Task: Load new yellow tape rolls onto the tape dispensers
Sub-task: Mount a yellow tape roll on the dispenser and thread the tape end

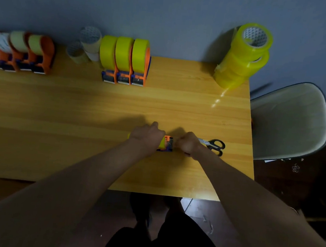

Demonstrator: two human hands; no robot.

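Mid-table, your left hand (147, 135) grips the yellow-loaded dispenser (166, 144) to steady it, while your right hand (188, 143), fingers curled, apparently pinches tape at its cutter end; scissors (214, 146) wait alongside.

— Where's the camera?
— On my head, one wide-angle view, looking forward and steeply down over the wooden table (80, 117).
— How near?
— Both my forearms run in from the bottom edge; the grey wall (166, 16) fills the top, curved by the lens.
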